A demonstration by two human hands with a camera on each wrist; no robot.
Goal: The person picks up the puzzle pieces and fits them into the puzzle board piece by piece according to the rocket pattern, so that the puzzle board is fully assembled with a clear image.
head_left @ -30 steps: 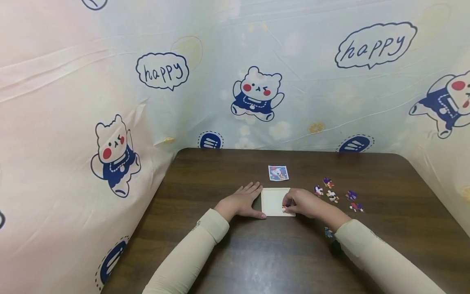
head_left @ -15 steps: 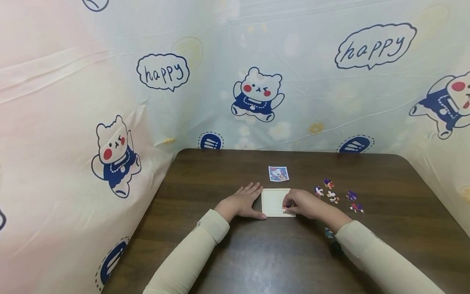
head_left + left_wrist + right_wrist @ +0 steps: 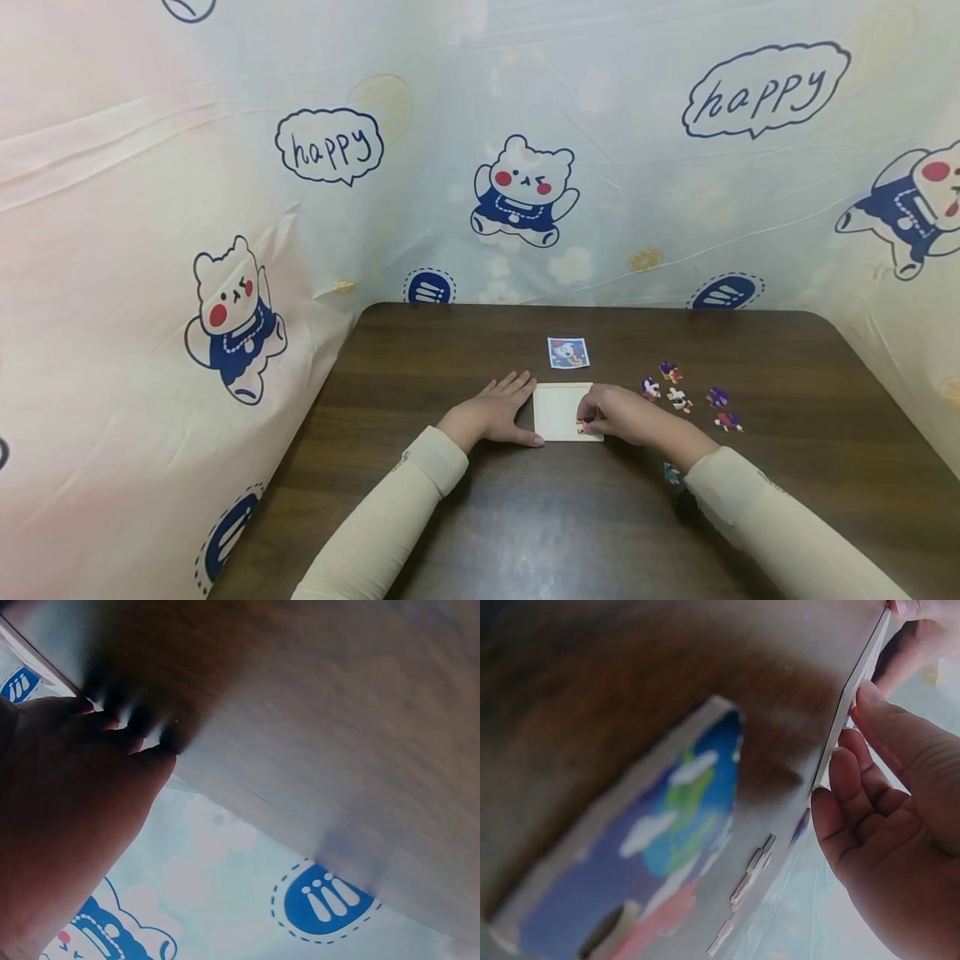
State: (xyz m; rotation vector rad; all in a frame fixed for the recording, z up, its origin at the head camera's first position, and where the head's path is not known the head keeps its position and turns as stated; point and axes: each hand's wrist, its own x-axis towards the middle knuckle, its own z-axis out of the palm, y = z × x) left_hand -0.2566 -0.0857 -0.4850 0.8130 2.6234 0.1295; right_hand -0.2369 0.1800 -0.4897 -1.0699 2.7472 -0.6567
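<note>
A shallow white puzzle board (image 3: 557, 408) with a raised rim lies on the table. My left hand (image 3: 498, 412) rests beside its left side with fingers spread, the thumb touching the near left corner. At the near right corner, my right hand (image 3: 624, 414) pinches a small puzzle piece (image 3: 581, 427) down against the board; most of that piece is hidden by the fingers. In the right wrist view, the thumb and fingertips of the right hand (image 3: 900, 802) meet at the board's edge.
Several loose puzzle pieces (image 3: 679, 400) lie right of the board. Another piece (image 3: 672, 473), blue and green, sits by the right forearm and looms large as a piece (image 3: 660, 832) in the right wrist view. Behind the board lies a small picture card (image 3: 568, 353). A printed curtain (image 3: 637, 208) surrounds the table.
</note>
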